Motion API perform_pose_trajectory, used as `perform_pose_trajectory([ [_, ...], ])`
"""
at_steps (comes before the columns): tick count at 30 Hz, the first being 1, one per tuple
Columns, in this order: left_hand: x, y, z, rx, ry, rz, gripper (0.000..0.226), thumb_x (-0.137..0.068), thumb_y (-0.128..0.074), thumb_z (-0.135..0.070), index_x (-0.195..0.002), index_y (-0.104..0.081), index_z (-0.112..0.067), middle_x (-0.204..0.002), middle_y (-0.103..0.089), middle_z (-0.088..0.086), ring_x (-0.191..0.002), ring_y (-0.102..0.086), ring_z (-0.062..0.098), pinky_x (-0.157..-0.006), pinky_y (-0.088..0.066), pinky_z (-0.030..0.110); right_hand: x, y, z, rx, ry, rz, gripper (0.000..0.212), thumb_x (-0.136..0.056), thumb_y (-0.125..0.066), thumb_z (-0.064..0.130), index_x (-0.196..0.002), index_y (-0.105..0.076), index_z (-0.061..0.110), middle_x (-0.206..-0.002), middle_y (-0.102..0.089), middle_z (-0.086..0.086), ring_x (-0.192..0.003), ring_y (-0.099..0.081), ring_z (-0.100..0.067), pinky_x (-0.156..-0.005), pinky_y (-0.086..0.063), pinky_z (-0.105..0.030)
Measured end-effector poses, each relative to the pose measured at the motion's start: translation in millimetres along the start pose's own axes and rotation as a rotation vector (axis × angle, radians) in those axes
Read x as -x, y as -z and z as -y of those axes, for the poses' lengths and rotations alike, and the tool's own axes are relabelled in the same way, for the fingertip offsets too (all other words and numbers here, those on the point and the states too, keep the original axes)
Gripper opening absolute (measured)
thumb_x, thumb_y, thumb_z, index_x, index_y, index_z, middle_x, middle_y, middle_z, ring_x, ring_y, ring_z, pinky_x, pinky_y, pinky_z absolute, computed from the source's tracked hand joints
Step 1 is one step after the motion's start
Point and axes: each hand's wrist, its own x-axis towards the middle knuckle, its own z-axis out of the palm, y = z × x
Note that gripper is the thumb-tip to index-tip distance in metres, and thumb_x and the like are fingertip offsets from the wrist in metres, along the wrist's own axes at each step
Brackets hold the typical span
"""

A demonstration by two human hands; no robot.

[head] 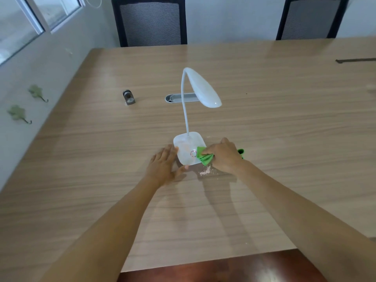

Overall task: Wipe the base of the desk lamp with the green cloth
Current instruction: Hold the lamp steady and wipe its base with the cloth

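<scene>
A white desk lamp stands mid-table, its curved neck rising to an oval head [204,88]. Its square base [186,147] carries a ring button and faint powder smears. My right hand [223,155] grips the bunched green cloth [204,157], which rests on the base's right front corner. My left hand [162,165] lies flat against the base's left front edge, fingers spread and touching it. A small pile of pale crumbs [206,171] sits on the table just in front of the base.
The wooden table [101,180] holds a small grey metal object [129,97] at the back left and an oval cable slot [178,98] behind the lamp. Two black mesh chairs [150,21] stand at the far side. Wall hooks [36,92] hang left.
</scene>
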Motion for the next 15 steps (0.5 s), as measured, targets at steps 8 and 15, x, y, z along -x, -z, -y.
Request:
perform_pose_trajectory([
  [8,17,-2,-11,0.002,-0.054,-0.113,0.128,-0.049,0.015,-0.092,-0.146,-0.030,-0.020,-0.156,-0.028,-0.003,-0.142,-0.030,0.023,-0.117,-0.027,0.039,-6,9,-7,0.036,-0.042,0.042,0.038,-0.088,-0.049,0.023,-0.119,-0.057,0.044,-0.118,-0.065,0.001,-0.112,-0.039,-0.029,-0.097,-0.031,-0.037],
  [15,20,1,-13,-0.116,-0.195,-0.146,0.103,-0.071,0.002,-0.083,-0.133,-0.051,-0.019,-0.139,-0.054,-0.002,-0.119,-0.055,0.025,-0.089,-0.049,0.039,-11,19,-19,0.006,-0.099,0.035,0.042,-0.085,-0.045,0.025,-0.115,-0.057,0.051,-0.122,-0.054,-0.009,-0.112,-0.041,-0.031,-0.098,-0.029,-0.036],
])
